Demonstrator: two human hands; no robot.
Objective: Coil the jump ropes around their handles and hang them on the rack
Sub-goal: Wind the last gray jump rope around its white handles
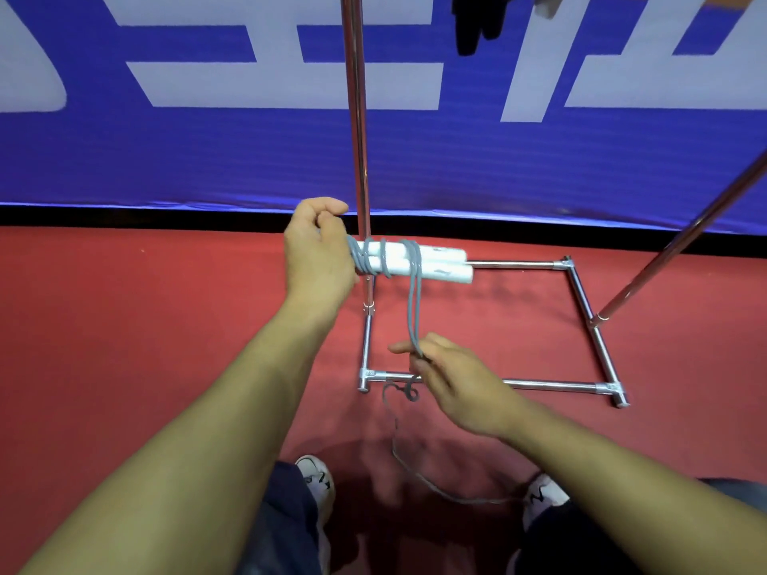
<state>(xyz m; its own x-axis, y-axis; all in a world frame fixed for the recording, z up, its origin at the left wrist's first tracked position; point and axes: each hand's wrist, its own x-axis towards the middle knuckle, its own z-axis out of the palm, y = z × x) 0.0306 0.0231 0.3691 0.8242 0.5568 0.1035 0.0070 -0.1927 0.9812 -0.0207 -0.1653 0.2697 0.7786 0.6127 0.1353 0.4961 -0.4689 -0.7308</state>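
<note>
While the rope is partly wound, a person stands over a red floor (pixel 145 346) with both arms out in front of a metal rack.

Left hand: the left hand (pixel 317 253) has its grip closed round one end of the two white handles (pixel 423 265), held side by side and level, just in front of the rack's upright pole (pixel 359 139).

Right hand: the right hand (pixel 446 375) has a narrow grip, pinching a doubled strand of the grey rope (pixel 415 309) that runs taut down from the handles.

Rope: several turns already lie round the handles near the left hand; the loose remainder trails from the right hand down to the floor between the person's shoes (pixel 321 481).

Rack: the rack's base frame (pixel 552 385) sits on the floor beside a blue banner (pixel 207 159); a second pole (pixel 685 242) leans in from the right. Dark items hang at the top edge, too blurred to name.

Step in hand, as judged: winding, with the hanging not yet begun.

Doing it well: keep the strand taut, lay each new turn close beside the last towards the handles' free ends, hold the handles steady and parallel, and keep the trailing length clear of the feet and the frame.
</note>
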